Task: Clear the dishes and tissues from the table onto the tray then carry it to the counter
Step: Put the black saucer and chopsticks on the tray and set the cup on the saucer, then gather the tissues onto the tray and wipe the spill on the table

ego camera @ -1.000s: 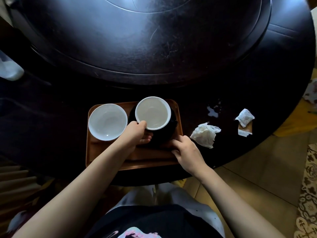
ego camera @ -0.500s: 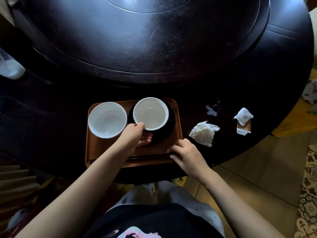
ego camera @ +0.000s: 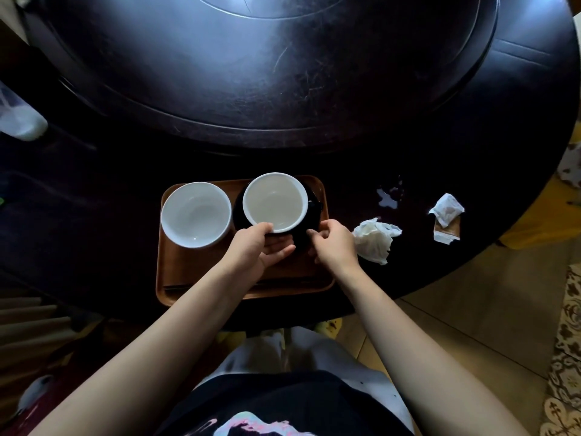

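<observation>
A brown tray (ego camera: pixel 242 281) lies at the near edge of the dark round table (ego camera: pixel 440 146). On it stand a white bowl (ego camera: pixel 195 214) at the left and a second white bowl (ego camera: pixel 275 201) resting on a black plate (ego camera: pixel 312 196) at the right. My left hand (ego camera: pixel 256 251) grips the near rim of the right bowl, thumb on top. My right hand (ego camera: pixel 334 247) pinches the black plate's near right edge. A crumpled tissue (ego camera: pixel 375 242) lies on the table just right of the tray. Farther right is a smaller tissue (ego camera: pixel 446 210) on a paper packet (ego camera: pixel 446 232).
A small wet spill (ego camera: pixel 387 199) shines on the table between the tray and the far tissue. A raised dark turntable (ego camera: pixel 267 58) fills the table's middle. A clear plastic bag (ego camera: pixel 19 118) sits at the left edge. Tiled floor (ego camera: pixel 471 325) and a patterned rug lie at right.
My right hand left the tray's near edge and moved up to the black plate beside the bowl. My left hand has kept its hold on the right bowl.
</observation>
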A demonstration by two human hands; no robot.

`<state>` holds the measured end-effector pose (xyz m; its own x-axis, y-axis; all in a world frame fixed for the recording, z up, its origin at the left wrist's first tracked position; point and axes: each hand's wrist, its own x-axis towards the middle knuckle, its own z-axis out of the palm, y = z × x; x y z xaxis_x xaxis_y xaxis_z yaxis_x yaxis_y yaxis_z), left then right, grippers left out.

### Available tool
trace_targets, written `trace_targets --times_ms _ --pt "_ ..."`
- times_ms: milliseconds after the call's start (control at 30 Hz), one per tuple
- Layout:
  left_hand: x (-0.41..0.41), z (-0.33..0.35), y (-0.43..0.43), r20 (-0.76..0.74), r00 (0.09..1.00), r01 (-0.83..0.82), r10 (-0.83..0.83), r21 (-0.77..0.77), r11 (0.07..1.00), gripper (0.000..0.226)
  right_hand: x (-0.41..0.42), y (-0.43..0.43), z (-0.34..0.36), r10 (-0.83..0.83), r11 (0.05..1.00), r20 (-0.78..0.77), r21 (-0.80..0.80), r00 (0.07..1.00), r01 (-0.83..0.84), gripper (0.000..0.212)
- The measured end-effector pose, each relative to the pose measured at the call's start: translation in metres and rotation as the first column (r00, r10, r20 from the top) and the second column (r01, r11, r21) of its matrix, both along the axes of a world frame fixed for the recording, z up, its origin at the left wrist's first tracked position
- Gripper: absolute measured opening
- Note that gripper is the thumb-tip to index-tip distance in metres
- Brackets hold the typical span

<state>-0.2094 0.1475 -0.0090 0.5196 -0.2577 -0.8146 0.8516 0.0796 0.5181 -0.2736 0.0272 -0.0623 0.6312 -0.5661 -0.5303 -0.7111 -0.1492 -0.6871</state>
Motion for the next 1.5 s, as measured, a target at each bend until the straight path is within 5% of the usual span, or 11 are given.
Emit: trace_targets --times_ms 167,333,467,567,600,667,733,867,933,1167,1500 --pt "-0.005 -0.003 0.000 -0.024 0.998 -0.063 0.062 -0.041 0.997 0.017 0.005 -0.002 -0.004 -0.064 0.998 0.044 -0.002 0.997 0.064 0.031" --pt "-0.013 -0.003 -0.003 -0.039 0.997 -0.073 0.071 -0.042 0.996 0.021 0.003 -0.012 0.007 0.045 0.998 0.025 0.034 0.999 -0.046 0.026" --pt "-0.027 0.008 -0.010 -0.056 0.993 0.099 -0.101 -0.044 0.994 0.021 -0.013 -0.033 0.020 0.028 0.999 0.101 -0.039 0.995 -0.025 0.020" --pt "-0.040 0.015 -0.025 0.155 0.932 0.317 -0.327 0.084 0.945 0.013 -0.038 -0.058 0.031 0.073 0.980 0.134 -0.193 0.988 -0.046 0.017" --pt "-0.043 0.013 -0.032 0.283 0.855 0.386 -0.434 0.210 0.898 0.017 -0.047 -0.067 0.032 0.068 0.969 0.134 -0.244 0.989 -0.033 0.017" --pt "-0.048 0.006 -0.049 0.502 0.561 0.429 -0.658 0.503 0.750 0.026 -0.064 -0.089 0.030 0.001 0.930 0.127 -0.365 0.992 0.046 0.017" --pt "-0.055 0.001 -0.072 0.575 0.292 0.382 -0.764 0.662 0.645 0.033 -0.077 -0.113 0.026 -0.128 0.867 0.130 -0.467 0.983 0.175 0.019" --pt "-0.067 -0.029 -0.115 0.503 -0.071 0.384 -0.861 0.811 0.442 0.047 -0.091 -0.162 0.024 -0.330 0.801 0.036 -0.518 0.943 0.300 0.033" --pt "-0.071 -0.044 -0.127 0.392 -0.172 0.364 -0.904 0.878 0.312 0.050 -0.092 -0.181 0.020 -0.372 0.823 -0.058 -0.482 0.926 0.301 0.045" --pt "-0.081 -0.056 -0.134 0.371 -0.241 0.212 -0.897 0.922 0.324 0.046 -0.072 -0.210 0.010 -0.366 0.861 -0.151 -0.430 0.918 0.272 0.053" --pt "-0.089 -0.056 -0.133 0.449 -0.048 0.250 -0.892 0.870 0.425 0.014 -0.084 -0.212 0.002 -0.230 0.885 -0.090 -0.433 0.969 0.170 0.032"
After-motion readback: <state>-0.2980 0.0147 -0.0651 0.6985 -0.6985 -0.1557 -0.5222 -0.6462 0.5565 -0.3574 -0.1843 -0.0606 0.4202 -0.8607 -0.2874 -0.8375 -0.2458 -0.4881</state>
